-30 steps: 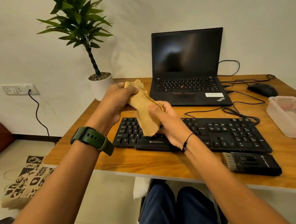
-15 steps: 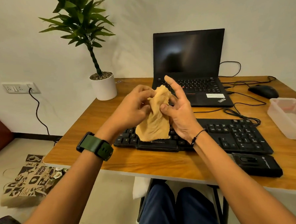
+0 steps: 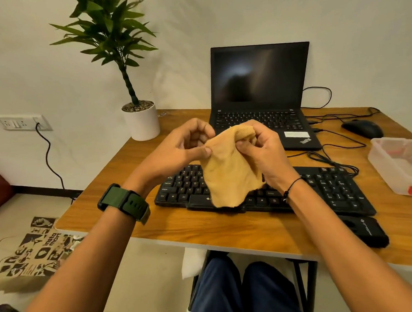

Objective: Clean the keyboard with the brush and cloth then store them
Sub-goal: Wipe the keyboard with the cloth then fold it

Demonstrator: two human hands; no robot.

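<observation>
While pinched by each hand (image 3: 259, 150), limp tan cloth (image 3: 229, 173) (soft knit).

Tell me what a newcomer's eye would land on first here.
First, the tan knitted cloth held up mid-frame, pinched by the left hand and the right hand above the black desktop keyboard. Behind it, an open black laptop with a dark screen, and a leafy green potted plant at the far-left corner of the wooden desk.

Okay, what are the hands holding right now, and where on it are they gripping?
Both hold the tan knitted cloth by its top edge: left hand pinches the left corner, right hand the bunched right corner. The rest hangs free.
</observation>
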